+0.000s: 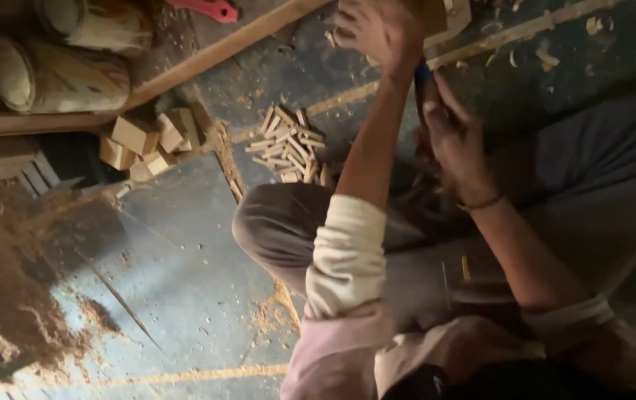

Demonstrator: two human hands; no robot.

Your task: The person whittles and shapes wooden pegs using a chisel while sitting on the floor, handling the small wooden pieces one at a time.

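- Left hand (381,30) bare; cream sleeve (347,252) rolled above the elbow, over a pinkish shirt.
- Right hand (455,141) bare; thin dark band (478,204) at the wrist, pale cuff pushed up.
- Grey trousers (281,222) cover the knee.

Woodworking workshop, sawdust (14,296), wood offcuts (147,141)

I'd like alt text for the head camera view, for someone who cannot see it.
Seen from above, a seated person's left hand grips a pale wooden piece while the right hand holds a blue-handled tool just below it. On the dusty floor lie a pile of small wooden sticks, wood blocks and sawdust.
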